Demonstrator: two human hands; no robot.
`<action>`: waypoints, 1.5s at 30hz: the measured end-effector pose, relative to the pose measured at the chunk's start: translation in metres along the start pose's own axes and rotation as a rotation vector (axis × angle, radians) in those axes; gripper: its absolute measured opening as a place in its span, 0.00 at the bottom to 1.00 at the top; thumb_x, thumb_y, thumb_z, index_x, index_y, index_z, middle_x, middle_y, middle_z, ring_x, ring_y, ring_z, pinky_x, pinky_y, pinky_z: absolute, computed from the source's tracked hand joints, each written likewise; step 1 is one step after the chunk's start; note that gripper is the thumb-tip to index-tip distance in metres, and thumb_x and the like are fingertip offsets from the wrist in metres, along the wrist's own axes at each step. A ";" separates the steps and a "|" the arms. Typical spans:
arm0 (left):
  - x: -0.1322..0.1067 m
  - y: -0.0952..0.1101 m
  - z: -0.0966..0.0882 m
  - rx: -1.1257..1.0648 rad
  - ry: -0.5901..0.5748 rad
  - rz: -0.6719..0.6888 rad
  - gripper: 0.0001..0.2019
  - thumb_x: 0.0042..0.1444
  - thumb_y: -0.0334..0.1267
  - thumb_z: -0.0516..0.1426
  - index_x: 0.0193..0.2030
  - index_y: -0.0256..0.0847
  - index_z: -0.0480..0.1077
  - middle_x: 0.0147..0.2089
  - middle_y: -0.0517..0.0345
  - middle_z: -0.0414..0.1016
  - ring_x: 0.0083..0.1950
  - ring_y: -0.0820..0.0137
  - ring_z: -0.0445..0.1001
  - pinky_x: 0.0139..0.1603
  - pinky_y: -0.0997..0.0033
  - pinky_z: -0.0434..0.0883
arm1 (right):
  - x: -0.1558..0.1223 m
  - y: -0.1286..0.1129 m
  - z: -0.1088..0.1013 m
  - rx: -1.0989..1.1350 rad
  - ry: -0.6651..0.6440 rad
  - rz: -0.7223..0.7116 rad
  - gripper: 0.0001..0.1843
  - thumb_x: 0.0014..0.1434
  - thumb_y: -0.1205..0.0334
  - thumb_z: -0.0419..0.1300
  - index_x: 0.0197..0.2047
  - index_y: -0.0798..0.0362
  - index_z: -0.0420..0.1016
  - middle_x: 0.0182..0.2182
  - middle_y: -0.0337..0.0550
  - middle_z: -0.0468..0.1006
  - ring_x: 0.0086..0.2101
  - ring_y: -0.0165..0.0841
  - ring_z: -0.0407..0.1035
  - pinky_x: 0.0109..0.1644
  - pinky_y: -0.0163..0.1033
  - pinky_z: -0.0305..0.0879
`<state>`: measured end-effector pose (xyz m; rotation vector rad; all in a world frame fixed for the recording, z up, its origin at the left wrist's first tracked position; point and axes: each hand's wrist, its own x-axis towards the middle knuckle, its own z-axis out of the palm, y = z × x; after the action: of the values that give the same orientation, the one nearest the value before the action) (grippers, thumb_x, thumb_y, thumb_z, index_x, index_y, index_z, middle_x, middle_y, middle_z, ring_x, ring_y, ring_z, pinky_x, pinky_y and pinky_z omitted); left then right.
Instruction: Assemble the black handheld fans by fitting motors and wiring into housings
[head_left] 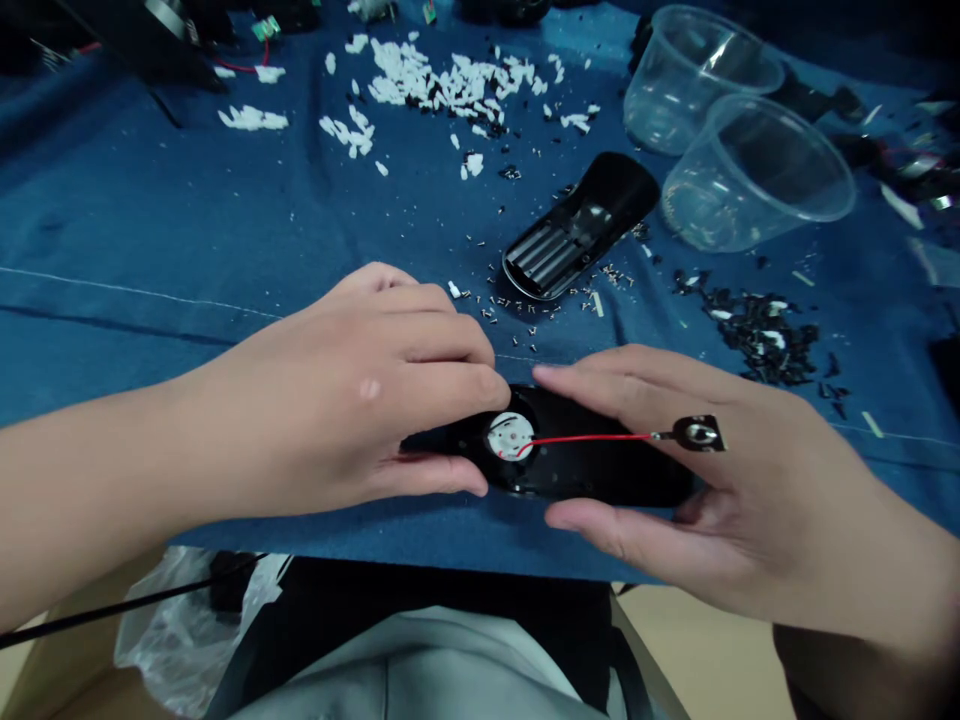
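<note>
A long black plastic housing point(592, 470) lies flat at the table's near edge, between my two hands. Set into it is a round white motor end point(511, 437). From there a red wire point(592, 437) runs right to a small metal contact plate point(701, 433), which rests over the back of my right hand. My left hand point(390, 390) is closed around the housing's left part, thumb on the near side, fingers on the far side. With thumb and fingers along both long sides, my right hand point(720, 490) grips the right part. Its palm-side fingers are partly hidden.
Beyond my hands lies a black ribbed shell point(574, 235) among scattered small screws point(495, 305). Two clear plastic cups point(750, 190) stand at the back right. White plastic bits point(450, 85) are heaped at the back, small black parts point(772, 340) at the right. A plastic bag point(187, 620) hangs below the edge.
</note>
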<state>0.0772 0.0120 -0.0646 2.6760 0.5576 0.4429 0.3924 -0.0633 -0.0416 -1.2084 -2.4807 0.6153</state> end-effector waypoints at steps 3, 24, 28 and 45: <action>-0.001 0.001 -0.001 0.036 -0.007 0.033 0.13 0.78 0.52 0.65 0.60 0.49 0.78 0.60 0.57 0.85 0.59 0.58 0.80 0.68 0.53 0.65 | 0.002 0.001 0.000 -0.035 0.027 -0.045 0.35 0.75 0.41 0.73 0.77 0.48 0.77 0.64 0.47 0.81 0.54 0.36 0.84 0.59 0.36 0.85; -0.002 0.004 0.002 0.063 0.029 0.037 0.11 0.77 0.50 0.65 0.57 0.48 0.81 0.59 0.57 0.86 0.57 0.56 0.82 0.66 0.49 0.69 | 0.007 -0.016 -0.007 -0.049 0.001 -0.003 0.31 0.76 0.48 0.72 0.76 0.50 0.78 0.62 0.47 0.81 0.43 0.29 0.84 0.32 0.24 0.80; -0.003 0.003 0.003 0.055 0.046 0.039 0.11 0.78 0.50 0.64 0.58 0.49 0.81 0.60 0.58 0.87 0.59 0.56 0.83 0.67 0.50 0.69 | 0.009 -0.024 -0.009 -0.135 -0.003 0.013 0.30 0.77 0.48 0.71 0.76 0.50 0.79 0.62 0.47 0.82 0.44 0.31 0.85 0.33 0.29 0.82; -0.003 0.003 0.011 0.071 0.105 0.053 0.19 0.86 0.54 0.50 0.58 0.45 0.78 0.54 0.60 0.83 0.56 0.61 0.80 0.67 0.52 0.68 | 0.013 -0.029 0.005 0.038 0.065 0.050 0.34 0.72 0.54 0.76 0.75 0.57 0.78 0.54 0.50 0.80 0.45 0.32 0.79 0.36 0.34 0.81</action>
<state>0.0800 0.0049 -0.0739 2.7532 0.5434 0.5924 0.3629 -0.0698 -0.0297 -1.2595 -2.3811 0.6232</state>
